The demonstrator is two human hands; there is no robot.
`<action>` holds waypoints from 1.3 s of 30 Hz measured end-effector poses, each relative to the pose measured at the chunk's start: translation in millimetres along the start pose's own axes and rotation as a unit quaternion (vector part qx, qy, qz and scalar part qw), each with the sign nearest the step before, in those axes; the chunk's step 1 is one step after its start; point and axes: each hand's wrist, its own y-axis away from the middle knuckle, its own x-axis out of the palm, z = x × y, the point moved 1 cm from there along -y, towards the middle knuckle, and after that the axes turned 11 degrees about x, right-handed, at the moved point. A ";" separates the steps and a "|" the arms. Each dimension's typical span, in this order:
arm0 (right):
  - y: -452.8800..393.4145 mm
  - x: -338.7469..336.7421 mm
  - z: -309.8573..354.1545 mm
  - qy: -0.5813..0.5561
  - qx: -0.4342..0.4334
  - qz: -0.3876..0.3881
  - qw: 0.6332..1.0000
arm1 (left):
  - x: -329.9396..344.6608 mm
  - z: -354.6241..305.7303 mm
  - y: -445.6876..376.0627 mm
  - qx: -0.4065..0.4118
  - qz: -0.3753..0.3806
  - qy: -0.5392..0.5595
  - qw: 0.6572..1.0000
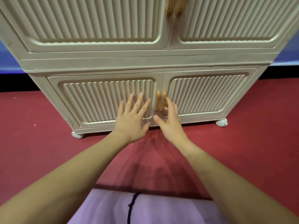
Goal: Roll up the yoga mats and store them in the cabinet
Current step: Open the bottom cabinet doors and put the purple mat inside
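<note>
A cream ribbed cabinet (145,62) stands on small white wheels right in front of me, all four doors closed. Its lower pair of doors has two yellow handles (160,101) side by side at the middle. My left hand (132,117) is spread with straight fingers over the lower left door, beside the handles. My right hand (169,122) reaches to the right handle with loosely extended fingers, their tips at the handle; it holds nothing. A rolled purple yoga mat (145,207), tied with a dark cord, lies on the floor at the bottom of the view between my forearms.
Red floor (250,151) surrounds the cabinet. A white caster (77,135) shows at the front left and another caster (221,122) at the front right. The upper doors carry their own yellow handles (174,7). A dark baseboard and blue wall run behind.
</note>
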 end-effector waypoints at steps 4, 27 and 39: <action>20.2 -10.1 -9.3 0.038 -0.011 0.013 0.999 | -3.3 -2.2 -2.3 -0.011 0.005 -0.005 1.000; 53.8 -102.9 41.8 0.290 -0.189 -0.203 0.916 | -71.7 -27.7 -55.0 0.170 0.035 -0.291 0.941; 91.1 -123.1 42.3 0.362 -0.183 -0.254 0.878 | -78.0 -48.0 16.3 0.163 -0.207 -0.144 0.954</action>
